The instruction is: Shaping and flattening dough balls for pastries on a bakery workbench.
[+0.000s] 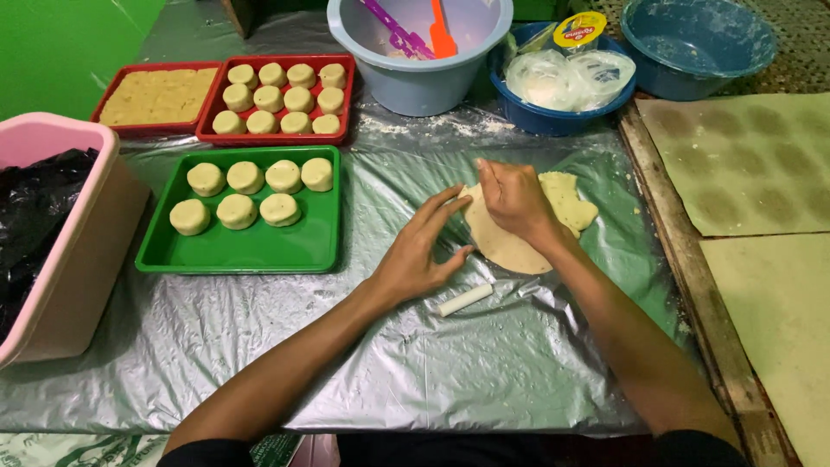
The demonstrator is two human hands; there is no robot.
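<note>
Head view, read from left to right with the green tray [233, 251] as the landmark. Left of the green tray stands a pink tub [82, 251] lined with a black bag [39, 207]. The tray itself holds seven round dough pucks [245, 177], four in its far row and three in the nearer one. Just beyond the green tray sit two red trays: the left red tray [108, 130] is filled with a flat slab of dough, and the right red tray [346, 95] holds rows of the same round pucks. All of it rests on a sheet of silvery plastic [432, 363].

Right of the green tray, the left hand [424, 251] lies flat and loose, fingers spread, with its fingertips touching the near-left edge of a thin flattened dough sheet [510, 246]; it grips nothing. A short white stick [464, 300] lies on the plastic just beside that hand, on the near side. The right hand [514, 199] rests on top of the dough sheet, fingers curled down and pressing into it, well to the right of the green tray.

Beyond the dough, right of the red trays, stand a pale blue bucket [415, 82] with purple and orange utensils, a blue bowl [553, 117] of plastic bags, and a dusty blue basin [692, 43].
</note>
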